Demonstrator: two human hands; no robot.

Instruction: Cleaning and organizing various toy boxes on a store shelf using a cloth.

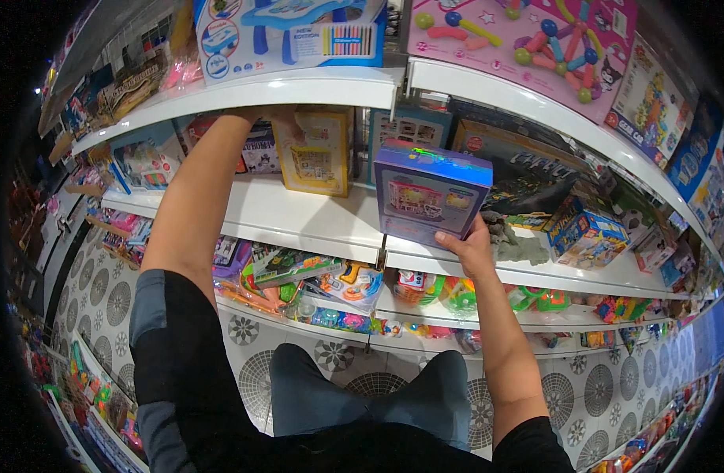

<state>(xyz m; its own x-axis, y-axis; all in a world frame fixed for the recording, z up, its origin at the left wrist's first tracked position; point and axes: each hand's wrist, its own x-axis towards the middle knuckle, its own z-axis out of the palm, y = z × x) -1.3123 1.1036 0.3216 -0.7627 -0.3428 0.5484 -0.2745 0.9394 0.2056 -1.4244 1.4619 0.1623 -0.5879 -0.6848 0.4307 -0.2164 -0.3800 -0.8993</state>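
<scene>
My right hand (469, 243) grips the lower right corner of a purple toy box (424, 195), held upright in front of the middle shelf. My left hand (279, 118) reaches in under the upper shelf, at the top of a yellow toy box (313, 155). Fingers lie over that box's upper left part; the shelf edge hides some of the hand, and whether it grips the box I cannot tell. A dark box with cartoon figures (260, 152) stands left of the yellow one. Behind the purple box is a teal box (410, 125).
The upper shelf (314, 86) overhangs my left hand and holds large toy boxes. Right of the purple box stand a blue and yellow toy box (590, 230) and grey toy figures (519, 245). Lower shelves carry packaged toys, such as a tank toy box (291, 263).
</scene>
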